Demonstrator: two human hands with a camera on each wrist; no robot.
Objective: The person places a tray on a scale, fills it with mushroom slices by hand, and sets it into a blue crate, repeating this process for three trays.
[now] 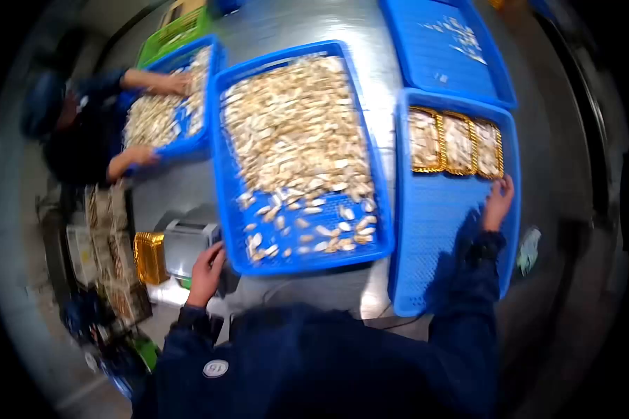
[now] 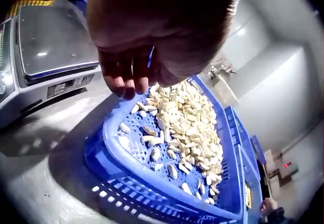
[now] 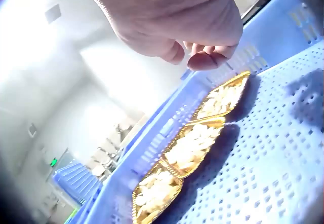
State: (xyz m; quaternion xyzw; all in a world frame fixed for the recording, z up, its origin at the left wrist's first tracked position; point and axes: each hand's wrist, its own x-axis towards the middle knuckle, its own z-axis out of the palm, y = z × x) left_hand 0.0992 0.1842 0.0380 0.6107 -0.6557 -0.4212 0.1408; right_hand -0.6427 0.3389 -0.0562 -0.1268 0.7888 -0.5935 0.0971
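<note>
Three gold trays (image 1: 459, 144) (all filled) lie just beyond the right grip (image 1: 497, 203).

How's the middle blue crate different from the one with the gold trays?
The middle crate holds loose pale pieces; the right crate holds three filled gold trays. The middle crate's floor is mostly covered, while the right crate's is mostly bare, its trays at the far end. Both are blue, with holes in the floor.
</note>
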